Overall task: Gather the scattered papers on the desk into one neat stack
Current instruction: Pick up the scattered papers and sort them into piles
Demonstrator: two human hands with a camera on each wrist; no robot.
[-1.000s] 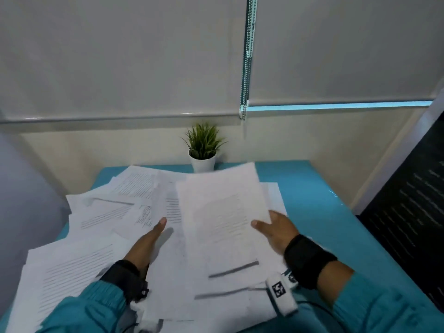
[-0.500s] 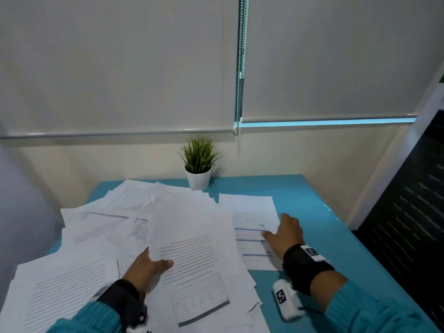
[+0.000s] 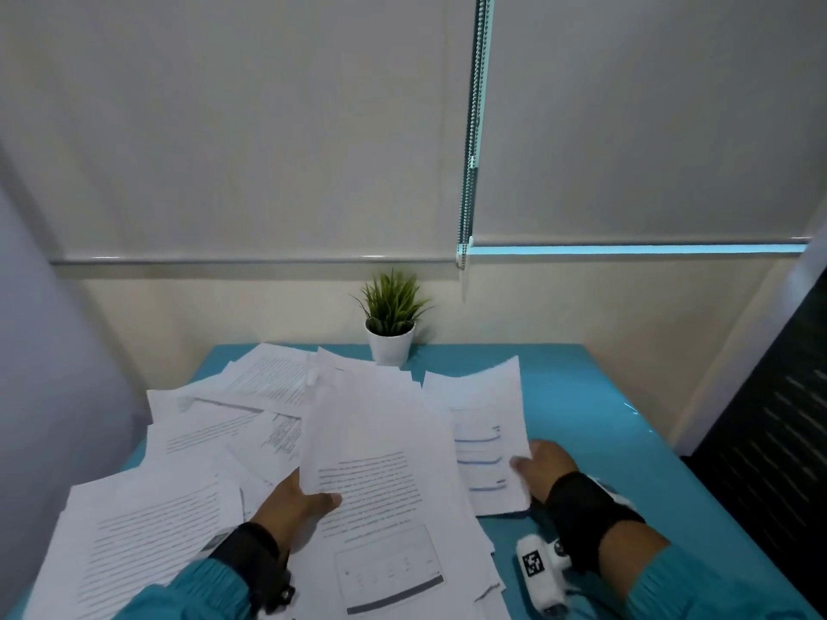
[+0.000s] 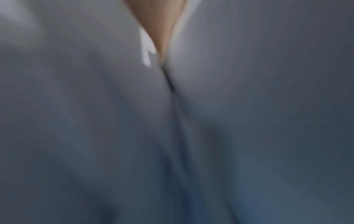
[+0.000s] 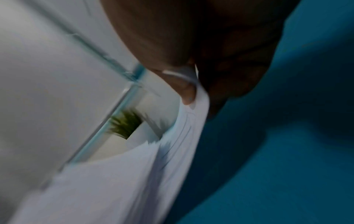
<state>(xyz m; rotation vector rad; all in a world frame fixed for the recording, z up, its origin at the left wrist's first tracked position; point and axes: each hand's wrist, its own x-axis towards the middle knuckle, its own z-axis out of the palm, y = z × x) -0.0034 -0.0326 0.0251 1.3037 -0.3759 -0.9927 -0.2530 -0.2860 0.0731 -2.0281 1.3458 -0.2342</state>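
Several white printed sheets lie scattered over the left half of the teal desk (image 3: 595, 422). My left hand (image 3: 309, 498) pinches the near left edge of a raised bunch of sheets (image 3: 380, 463) in the middle, thumb on top. My right hand (image 3: 537, 467) grips the right edge of a smaller set of papers (image 3: 483, 422), which curls up off the desk. In the right wrist view the thumb (image 5: 188, 94) presses on that set's edge (image 5: 172, 151). The left wrist view shows only blurred grey paper (image 4: 249, 91).
A small potted plant (image 3: 390, 324) in a white pot stands at the desk's back edge. More sheets (image 3: 147, 539) lie at the near left, others (image 3: 268, 378) at the far left. A dark panel (image 3: 769, 440) flanks the desk's right side. Blinds hang behind.
My left hand took the middle bunch from the right hand and holds it lifted. My right hand moved right onto the smaller set and has now gripped and raised its edge.
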